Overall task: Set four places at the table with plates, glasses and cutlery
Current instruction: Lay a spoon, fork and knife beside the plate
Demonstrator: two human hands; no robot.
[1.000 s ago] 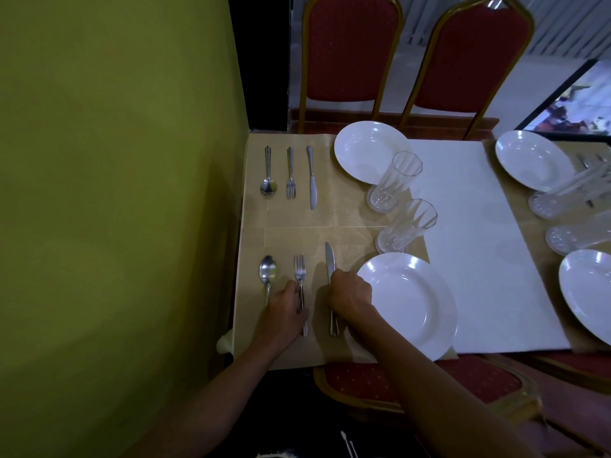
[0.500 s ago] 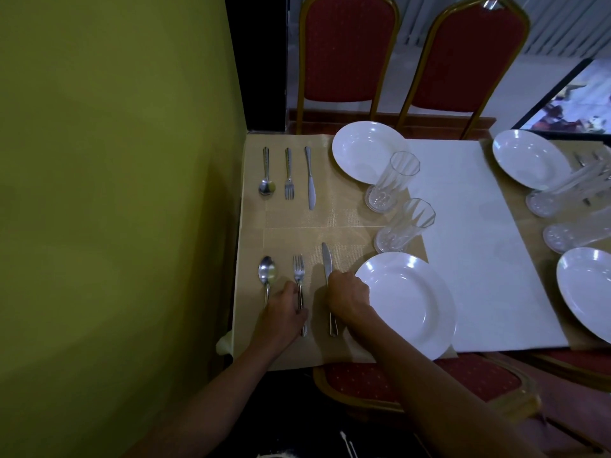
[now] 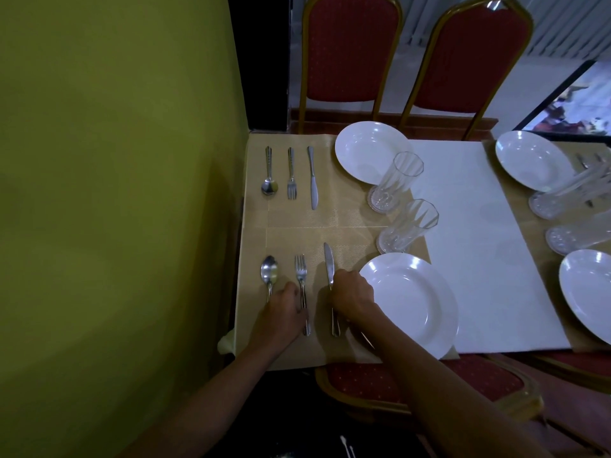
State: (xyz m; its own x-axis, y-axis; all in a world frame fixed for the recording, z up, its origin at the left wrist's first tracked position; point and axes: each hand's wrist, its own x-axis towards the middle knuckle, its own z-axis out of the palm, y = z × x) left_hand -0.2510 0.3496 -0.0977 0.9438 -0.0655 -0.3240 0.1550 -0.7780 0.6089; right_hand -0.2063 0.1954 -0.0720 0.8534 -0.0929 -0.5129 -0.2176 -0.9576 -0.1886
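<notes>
Head view: one camera, looking down at the near-left place.
Knife point(image 3: 328, 264): just left of the near plate point(image 3: 413, 305), blade pointing away; my right hand point(image 3: 352, 297) pinches its handle.
Left hand point(image 3: 281, 314): over the spoon point(image 3: 269, 274) and fork point(image 3: 301, 272) handles; whether it grips either, I cannot tell.
Handling: light, stiff, slick steel; probably best held by the handle.
Hidden: my fingertips under the knuckles; far-right glasses point(image 3: 562, 195) blurred and cut off.

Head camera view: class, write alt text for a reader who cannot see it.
A person's left hand covers the handle of the near spoon, beside the fork, while the right hand holds the knife next to a white plate and a glass. Three more plates with glasses sit on the cloth-covered table.
</notes>
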